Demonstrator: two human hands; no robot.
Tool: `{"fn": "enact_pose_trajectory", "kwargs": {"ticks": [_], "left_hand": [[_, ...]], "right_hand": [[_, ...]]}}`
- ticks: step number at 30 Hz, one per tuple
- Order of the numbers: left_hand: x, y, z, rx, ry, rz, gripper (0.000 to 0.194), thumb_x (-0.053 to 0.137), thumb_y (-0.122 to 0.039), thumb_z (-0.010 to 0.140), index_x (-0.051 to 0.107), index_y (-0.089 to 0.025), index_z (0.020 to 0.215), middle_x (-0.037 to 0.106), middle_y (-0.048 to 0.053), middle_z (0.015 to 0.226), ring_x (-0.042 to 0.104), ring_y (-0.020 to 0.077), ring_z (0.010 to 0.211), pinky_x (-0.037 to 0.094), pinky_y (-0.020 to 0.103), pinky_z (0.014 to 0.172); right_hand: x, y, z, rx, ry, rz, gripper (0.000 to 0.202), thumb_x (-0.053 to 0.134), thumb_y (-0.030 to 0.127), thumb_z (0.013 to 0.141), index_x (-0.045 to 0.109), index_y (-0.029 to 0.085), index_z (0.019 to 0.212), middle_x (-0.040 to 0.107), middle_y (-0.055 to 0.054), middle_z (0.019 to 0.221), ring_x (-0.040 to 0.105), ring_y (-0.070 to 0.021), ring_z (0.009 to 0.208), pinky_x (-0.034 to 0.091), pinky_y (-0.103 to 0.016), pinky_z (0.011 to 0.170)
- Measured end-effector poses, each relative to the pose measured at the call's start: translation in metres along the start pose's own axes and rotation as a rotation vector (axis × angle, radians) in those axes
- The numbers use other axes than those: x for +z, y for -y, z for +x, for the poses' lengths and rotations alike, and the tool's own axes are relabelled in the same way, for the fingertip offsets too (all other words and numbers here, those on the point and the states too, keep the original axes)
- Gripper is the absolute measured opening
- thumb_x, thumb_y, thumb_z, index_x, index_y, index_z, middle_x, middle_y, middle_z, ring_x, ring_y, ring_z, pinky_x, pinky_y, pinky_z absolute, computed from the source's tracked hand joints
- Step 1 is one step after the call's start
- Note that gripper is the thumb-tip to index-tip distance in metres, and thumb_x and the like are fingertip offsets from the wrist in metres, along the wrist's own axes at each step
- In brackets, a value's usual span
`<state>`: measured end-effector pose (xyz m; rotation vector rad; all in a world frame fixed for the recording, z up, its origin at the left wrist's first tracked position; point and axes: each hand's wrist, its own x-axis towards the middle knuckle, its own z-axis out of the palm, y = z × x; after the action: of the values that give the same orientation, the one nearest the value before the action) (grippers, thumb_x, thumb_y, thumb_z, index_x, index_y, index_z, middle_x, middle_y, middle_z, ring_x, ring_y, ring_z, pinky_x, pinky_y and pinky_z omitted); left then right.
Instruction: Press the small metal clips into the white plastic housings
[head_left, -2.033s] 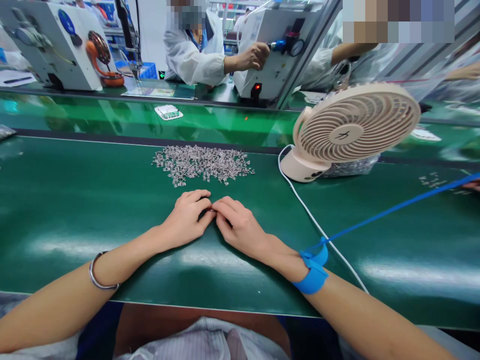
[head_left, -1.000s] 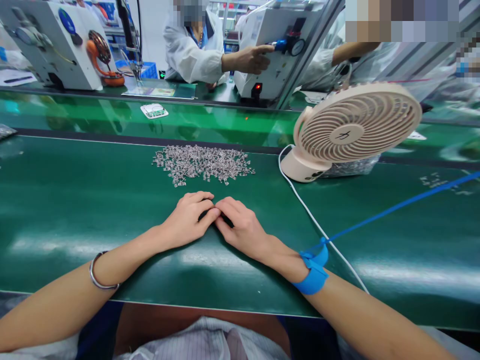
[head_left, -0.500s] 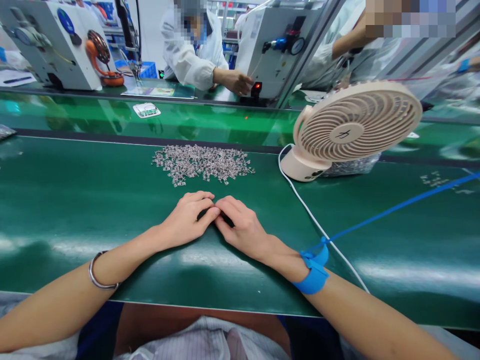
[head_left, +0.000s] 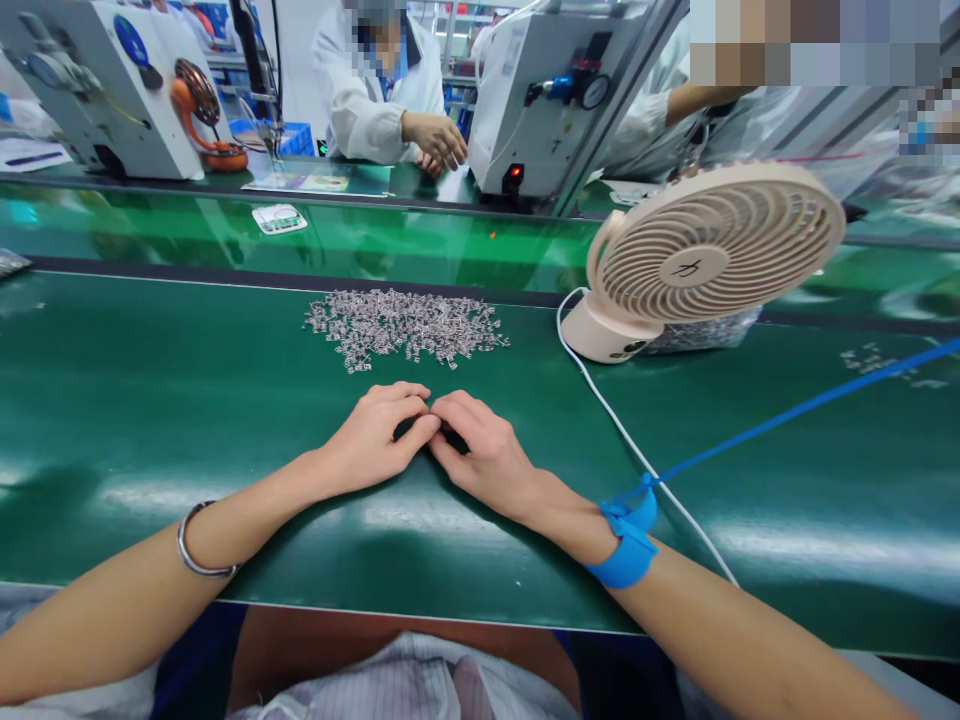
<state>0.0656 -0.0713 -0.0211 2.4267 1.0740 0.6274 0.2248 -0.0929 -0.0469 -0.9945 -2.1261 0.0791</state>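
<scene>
My left hand [head_left: 379, 432] and my right hand [head_left: 486, 455] rest on the green work surface [head_left: 187, 400], fingertips meeting in the middle. On each hand the fingers are curled and the thumb is drawn in to a pinch. Whatever lies between the fingertips, if anything, is hidden or too small to name. Just beyond them is a loose pile of small silvery metal parts [head_left: 409, 325]. A metal bangle [head_left: 201, 545] circles my left forearm. Around my right wrist sits a blue strap [head_left: 626, 545], with a blue cord [head_left: 787, 410] running off to the right.
A beige fan [head_left: 697, 260] stands at right, its white cable [head_left: 626, 435] crossing the surface. Behind it lies a clear bag of parts [head_left: 709, 332]. Farther back, a white device with a circuit board [head_left: 280, 219] is on a green belt [head_left: 450, 235]. A co-worker [head_left: 382, 95] stands opposite by a grey machine [head_left: 525, 130].
My hands keep the same pose. The white device has shifted left along the belt. Opposite, the co-worker's hand has moved left, away from the grey machine's red-lit switch.
</scene>
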Motion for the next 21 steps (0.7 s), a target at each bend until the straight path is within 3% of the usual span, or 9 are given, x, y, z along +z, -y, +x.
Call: {"fn": "enact_pose_trajectory", "kwargs": {"ticks": [21], "left_hand": [[0.0002,0.0004,0.0003,0.016,0.029,0.043,0.028,0.039,-0.026,0.088,0.065,-0.015,0.091,0.064,0.008,0.109,0.056,0.0205,0.103,0.042,0.037,0.09]], "right_hand": [[-0.0019,0.0012,0.0017,-0.043,-0.049,-0.016,0.01,0.044,0.008,0.082,0.051,0.015,0.082,0.057,-0.006,0.073,0.053,-0.0148,0.068,0.047,-0.026,0.06]]}}
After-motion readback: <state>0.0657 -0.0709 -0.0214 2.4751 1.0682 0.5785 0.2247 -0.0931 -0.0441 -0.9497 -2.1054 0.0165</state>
